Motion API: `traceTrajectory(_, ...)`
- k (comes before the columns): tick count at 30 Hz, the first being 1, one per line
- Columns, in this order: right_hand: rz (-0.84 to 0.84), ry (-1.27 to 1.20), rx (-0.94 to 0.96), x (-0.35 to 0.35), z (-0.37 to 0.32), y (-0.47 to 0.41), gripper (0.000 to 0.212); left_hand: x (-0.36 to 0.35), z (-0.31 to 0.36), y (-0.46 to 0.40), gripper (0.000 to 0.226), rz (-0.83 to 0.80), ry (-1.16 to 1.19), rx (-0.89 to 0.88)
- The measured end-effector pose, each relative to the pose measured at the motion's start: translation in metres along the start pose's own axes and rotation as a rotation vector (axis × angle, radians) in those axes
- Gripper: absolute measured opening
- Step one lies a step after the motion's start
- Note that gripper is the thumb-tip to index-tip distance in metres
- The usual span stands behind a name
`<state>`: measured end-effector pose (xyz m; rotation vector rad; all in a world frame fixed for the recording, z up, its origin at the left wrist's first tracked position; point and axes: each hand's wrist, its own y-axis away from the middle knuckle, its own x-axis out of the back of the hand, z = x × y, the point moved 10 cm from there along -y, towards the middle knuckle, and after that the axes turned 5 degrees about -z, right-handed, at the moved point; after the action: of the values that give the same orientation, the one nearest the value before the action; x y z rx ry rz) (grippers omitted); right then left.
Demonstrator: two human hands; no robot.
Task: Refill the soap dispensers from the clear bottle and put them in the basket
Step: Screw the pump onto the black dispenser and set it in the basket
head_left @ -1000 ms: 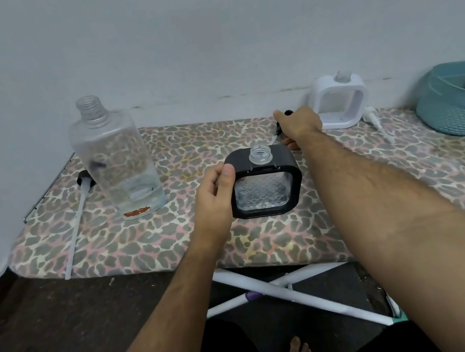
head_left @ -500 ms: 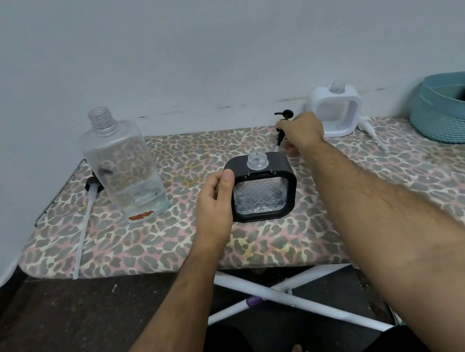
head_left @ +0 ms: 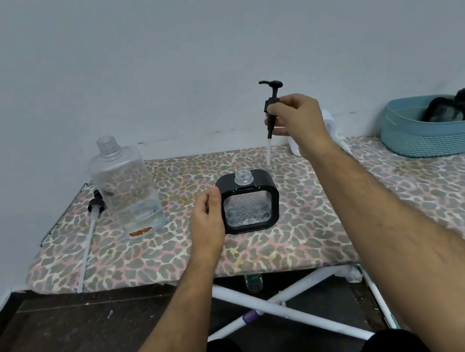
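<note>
A black square soap dispenser [head_left: 249, 205] with an uncapped clear neck stands near the board's front edge. My left hand [head_left: 207, 221] holds its left side. My right hand [head_left: 297, 121] pinches a black pump head [head_left: 271, 99] upright in the air behind the dispenser, its white tube hanging down. The clear bottle [head_left: 126, 189], capless and almost empty, stands to the left. A white dispenser [head_left: 329, 125] is mostly hidden behind my right wrist. At the far right, a teal basket [head_left: 432, 138] contains another black dispenser [head_left: 447, 109].
Everything sits on a leopard-print ironing board [head_left: 310, 233] against a grey wall. A long pump with a white tube [head_left: 89, 238] lies left of the clear bottle. White crossed legs and dark floor show below the board's front edge.
My right hand has lifted the black pump head from the board surface up into the air, tube hanging down. My left hand has stayed on the black dispenser.
</note>
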<state>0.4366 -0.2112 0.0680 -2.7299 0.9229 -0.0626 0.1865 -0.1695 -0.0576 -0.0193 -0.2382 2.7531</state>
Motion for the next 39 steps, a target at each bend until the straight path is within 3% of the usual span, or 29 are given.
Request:
traceTrajectory(4, -0.034, -0.084, 0.104, -0.007, -0.043, 0.023, 0.008, 0.001, 0.001, 0.002, 0.091, 0.018, -0.01, 0.013)
traceTrajectory(11, -0.108, -0.103, 0.213, -0.029, -0.07, 0.055, 0.021, 0.001, 0.004, 0.005, 0.098, 0.03, -0.015, 0.006)
traceTrajectory(34, -0.301, 0.267, 0.101, -0.059, 0.004, 0.086, 0.025, 0.001, 0.0, -0.001, 0.083, 0.017, -0.02, -0.014)
traceTrajectory(39, -0.333, 0.383, 0.107, -0.062, 0.011, 0.093, 0.042, 0.0, 0.0, -0.001, 0.079, 0.009, -0.033, -0.011)
